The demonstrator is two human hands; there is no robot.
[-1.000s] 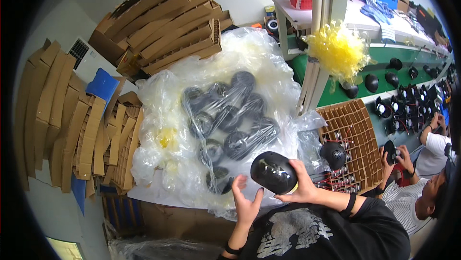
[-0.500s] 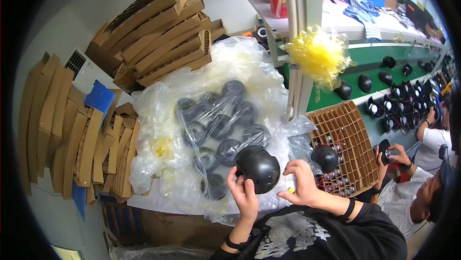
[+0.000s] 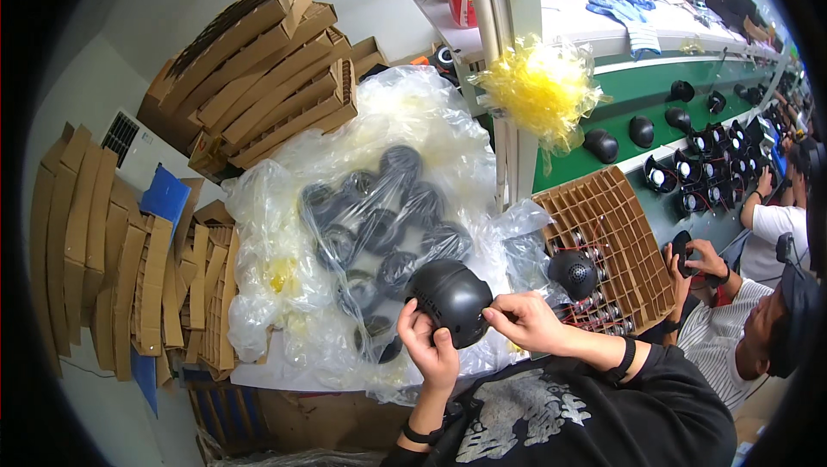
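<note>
A glossy black plastic dome housing [image 3: 450, 301] with rows of small vent holes is held up over the front of the table. My left hand [image 3: 428, 348] grips it from below and the left, thumb toward me and fingers behind. At its lower right edge my right hand [image 3: 525, 320] is closed in a pinch, fingertips touching the shell. Whatever may be between those fingertips is too small to make out. Behind the housing, several similar black domes [image 3: 379, 230] lie under clear plastic film [image 3: 289, 200].
Right of the film stands a divided cardboard box [image 3: 633, 252] with another black dome [image 3: 573, 273] on it. Yellow film scraps [image 3: 547, 92] hang on a post. Cardboard dividers [image 3: 258, 79] are stacked at left. A co-worker [image 3: 732, 329] handles a dark part beside the green conveyor [image 3: 568, 170].
My right hand has moved left to the housing, its thumb and fingers closing at the shell's edge. The housing stays in my left hand. The whole view has shifted slightly.
</note>
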